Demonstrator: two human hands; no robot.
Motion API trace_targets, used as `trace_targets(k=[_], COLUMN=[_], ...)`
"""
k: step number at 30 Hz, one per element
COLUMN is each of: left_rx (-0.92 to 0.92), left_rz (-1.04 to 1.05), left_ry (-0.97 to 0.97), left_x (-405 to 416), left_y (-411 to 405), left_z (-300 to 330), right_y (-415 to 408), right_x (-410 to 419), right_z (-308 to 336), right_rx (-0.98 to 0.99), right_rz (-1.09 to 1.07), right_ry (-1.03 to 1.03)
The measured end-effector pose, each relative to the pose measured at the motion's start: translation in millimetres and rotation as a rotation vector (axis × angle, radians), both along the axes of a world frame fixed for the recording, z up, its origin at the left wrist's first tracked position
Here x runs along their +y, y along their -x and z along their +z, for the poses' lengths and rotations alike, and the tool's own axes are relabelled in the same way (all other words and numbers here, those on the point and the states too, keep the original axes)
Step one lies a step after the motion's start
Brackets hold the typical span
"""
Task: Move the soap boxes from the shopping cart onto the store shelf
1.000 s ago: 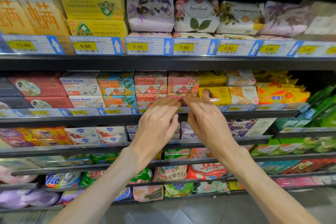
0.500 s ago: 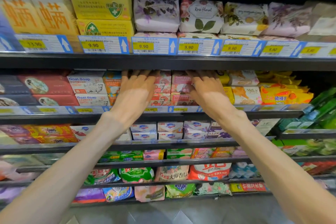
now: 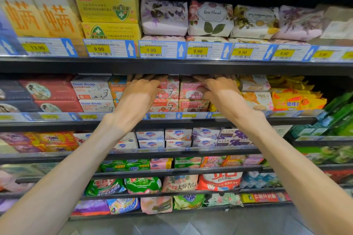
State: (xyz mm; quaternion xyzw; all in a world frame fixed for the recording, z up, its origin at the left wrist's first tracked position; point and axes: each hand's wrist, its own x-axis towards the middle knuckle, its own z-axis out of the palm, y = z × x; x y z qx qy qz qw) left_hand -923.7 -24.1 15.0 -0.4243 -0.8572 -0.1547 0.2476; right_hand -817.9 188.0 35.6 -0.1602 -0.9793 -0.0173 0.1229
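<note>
Shelf: the long black metal store shelf at the centre of our view carries rows of stacked soap, price tags along its lip.
Stacks: the pink cardboard Goat Soap boxes sit two high at 12 o'clock from our wrists, touching the white Goat Soap boxes row at 9 o'clock.
Progress: we judge these pink boxes already placed and now being squared up; the shopping cart is out of view, so we cannot tell how many remain.
Left hand: our left hand reaches in at 11 o'clock, fingers extended over the top of the pink stack, tips hidden under the shelf above.
Right hand: our right hand at 1 o'clock lies likewise, fingers spread, pressing rather than gripping.
</note>
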Motion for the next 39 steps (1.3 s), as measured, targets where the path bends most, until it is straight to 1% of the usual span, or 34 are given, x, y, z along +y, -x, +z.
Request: trace_targets(k=[4,7,10,17,20,24,30,36,39], left_rx=[0.012,0.053,0.067,0.037,0.012,0.026,0.129,0.150,0.125], left_rz=[-0.010,-0.059,-0.065,-0.069,-0.070,-0.040,0.001,0.006,0.011], left_ry=[-0.007,-0.047,-0.044,-0.034,-0.026,-0.007,-0.011,-0.050,-0.045], left_x=[1,-1,-2,-3,-3,-3,-1,-4,-4], left_y=[-2,-3,-5,-1,2,3,3,2,-1], left_z=[4,6,7,3,2,-3,-13,-23,-26], right_y=[2,5,4,1,1,1,-3,-8,-9], right_x=[-3,-3,-2,1,0,-2,-2,-4,-3], right_z=[0,1,2,3,4,3,-9,-22,-27], right_rx=[-0.016,-0.027,-0.029,-0.019,-0.018,0.008,0.148,0.270,0.282], right_rz=[-0.042,-0.048,-0.030,0.034,0.041,0.047,0.096,0.118,0.136], right_ry=[-0.050,-0.033,0.010,0.098,0.083,0.055,-0.059,-0.147,-0.170])
